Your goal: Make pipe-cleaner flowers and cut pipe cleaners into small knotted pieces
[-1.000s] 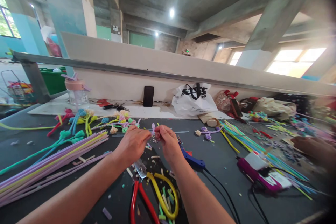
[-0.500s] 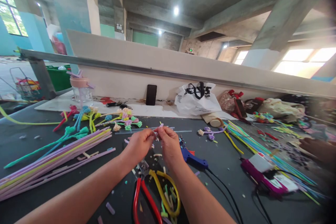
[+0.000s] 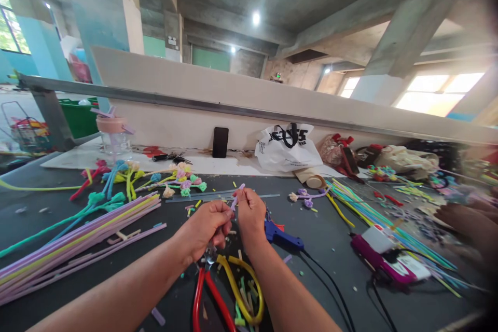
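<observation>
Short lilac strip of fuzzy material (image 3: 238, 193), held aslant above the dark worktop (image 3: 330, 233); left hand (image 3: 208, 225), fingers curled, pinching its lower end; right hand (image 3: 251, 212) pinching it higher up between thumb and fingers. Below the hands: metal pliers with red handles (image 3: 198, 293), beside a yellow looped handle (image 3: 230, 280). Right of the right hand: blue gun-shaped tool with a black cord (image 3: 286, 238). Far left: bundle of long lilac, pink and yellow stems (image 3: 89, 233). Behind: upright black phone (image 3: 220, 142)
</observation>
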### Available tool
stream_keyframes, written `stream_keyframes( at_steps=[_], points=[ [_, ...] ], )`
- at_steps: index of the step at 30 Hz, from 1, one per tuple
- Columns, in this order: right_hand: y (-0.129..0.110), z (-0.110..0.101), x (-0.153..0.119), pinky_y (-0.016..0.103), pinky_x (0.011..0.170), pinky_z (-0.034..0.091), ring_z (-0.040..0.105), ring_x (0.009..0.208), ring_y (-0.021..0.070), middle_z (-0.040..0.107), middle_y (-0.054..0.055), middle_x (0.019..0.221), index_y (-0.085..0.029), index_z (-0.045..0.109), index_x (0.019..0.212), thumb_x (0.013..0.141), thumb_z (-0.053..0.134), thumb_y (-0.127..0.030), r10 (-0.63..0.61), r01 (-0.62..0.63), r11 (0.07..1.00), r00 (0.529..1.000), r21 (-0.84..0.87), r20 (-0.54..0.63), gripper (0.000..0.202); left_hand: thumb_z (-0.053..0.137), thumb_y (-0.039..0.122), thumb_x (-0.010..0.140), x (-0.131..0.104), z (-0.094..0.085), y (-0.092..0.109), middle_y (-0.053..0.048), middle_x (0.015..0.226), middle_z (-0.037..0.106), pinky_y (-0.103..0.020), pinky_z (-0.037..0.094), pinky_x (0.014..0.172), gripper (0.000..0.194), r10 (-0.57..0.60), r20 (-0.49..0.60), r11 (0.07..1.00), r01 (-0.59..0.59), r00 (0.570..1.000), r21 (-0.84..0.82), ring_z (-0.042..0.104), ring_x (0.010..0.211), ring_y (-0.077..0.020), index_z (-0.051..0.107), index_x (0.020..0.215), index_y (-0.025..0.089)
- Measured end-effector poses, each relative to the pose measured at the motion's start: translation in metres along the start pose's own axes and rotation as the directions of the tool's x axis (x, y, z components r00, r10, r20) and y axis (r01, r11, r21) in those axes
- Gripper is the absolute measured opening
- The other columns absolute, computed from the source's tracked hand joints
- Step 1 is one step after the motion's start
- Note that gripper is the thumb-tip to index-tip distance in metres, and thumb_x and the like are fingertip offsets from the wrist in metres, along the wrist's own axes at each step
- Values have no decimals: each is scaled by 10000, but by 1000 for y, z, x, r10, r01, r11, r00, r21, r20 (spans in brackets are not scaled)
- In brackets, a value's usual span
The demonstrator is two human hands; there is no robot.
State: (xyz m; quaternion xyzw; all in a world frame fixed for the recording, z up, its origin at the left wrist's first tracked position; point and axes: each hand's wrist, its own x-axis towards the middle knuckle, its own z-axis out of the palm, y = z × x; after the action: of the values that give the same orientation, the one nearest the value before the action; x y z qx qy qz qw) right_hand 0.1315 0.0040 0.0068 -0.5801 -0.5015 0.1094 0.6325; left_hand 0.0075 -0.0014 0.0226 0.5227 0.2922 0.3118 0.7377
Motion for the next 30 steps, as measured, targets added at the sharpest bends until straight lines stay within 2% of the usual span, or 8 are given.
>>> stream_keyframes(
  at_steps=[4, 7, 13, 16, 19, 22, 27, 30],
  points=[
    [1, -2, 4, 236, 497, 318, 421, 484, 115, 468, -32, 534, -198, 535, 671, 822, 417, -375, 74, -72, 996, 997, 58, -33, 261, 542, 349, 755, -5, 6, -1, 53, 529, 548, -248, 477, 485, 203, -79, 88, 994, 84, 993, -62, 480, 344, -56, 443, 746, 173],
    [3, -8, 9, 227, 480, 331, 424, 473, 114, 465, -40, 542, -193, 506, 710, 838, 378, -414, 118, -109, 989, 989, 98, -86, 285, 500, 302, 778, -8, 12, -2, 50, 499, 543, -259, 484, 462, 141, -148, 154, 989, 151, 977, -5, 475, 327, -65, 454, 789, 169],
    [6, -15, 13, 251, 567, 334, 462, 552, 139, 512, -10, 579, -182, 542, 684, 834, 375, -361, -71, 33, 975, 983, -219, -167, 287, 454, 199, 776, -8, 15, -5, 81, 452, 477, -242, 471, 403, 41, -153, 104, 985, 161, 983, -66, 341, 261, -24, 441, 759, 164],
    [10, -13, 14, 256, 579, 335, 478, 565, 145, 525, -1, 583, -185, 533, 673, 831, 376, -349, -65, 21, 972, 980, -232, -187, 277, 441, 186, 791, -9, 14, -6, 71, 475, 493, -257, 490, 449, 36, -194, 110, 973, 205, 975, -109, 395, 287, -33, 438, 769, 158],
    [18, -12, 18, 241, 547, 345, 485, 524, 132, 533, -10, 572, -189, 518, 730, 863, 297, -386, 6, -49, 979, 978, -199, -210, 324, 456, 227, 805, -11, 14, -5, 37, 525, 553, -284, 505, 511, 72, -208, 172, 975, 218, 963, -43, 516, 357, -77, 443, 800, 156],
    [25, -14, 23, 231, 544, 351, 479, 509, 122, 534, -25, 569, -189, 511, 816, 869, 251, -427, 46, -93, 978, 970, -189, -240, 356, 441, 248, 810, -14, 15, -5, 9, 537, 584, -222, 454, 437, 90, -224, 234, 974, 210, 946, 83, 559, 386, -111, 448, 815, 159],
    [17, -22, 28, 257, 560, 330, 459, 536, 140, 500, -18, 559, -183, 535, 746, 830, 352, -375, 50, -98, 978, 966, -184, -254, 279, 387, 174, 782, -21, 29, -10, 32, 454, 545, -193, 408, 372, 47, -160, 129, 979, 140, 979, 150, 526, 330, -113, 430, 766, 165],
    [15, -23, 31, 284, 578, 326, 467, 584, 163, 521, 18, 602, -168, 564, 718, 810, 357, -309, -53, -63, 922, 957, -383, -285, 266, 370, 133, 762, -20, 34, -13, 61, 418, 512, -218, 434, 394, 55, -168, 140, 984, 157, 976, 86, 499, 296, -106, 400, 776, 177]
  ],
)
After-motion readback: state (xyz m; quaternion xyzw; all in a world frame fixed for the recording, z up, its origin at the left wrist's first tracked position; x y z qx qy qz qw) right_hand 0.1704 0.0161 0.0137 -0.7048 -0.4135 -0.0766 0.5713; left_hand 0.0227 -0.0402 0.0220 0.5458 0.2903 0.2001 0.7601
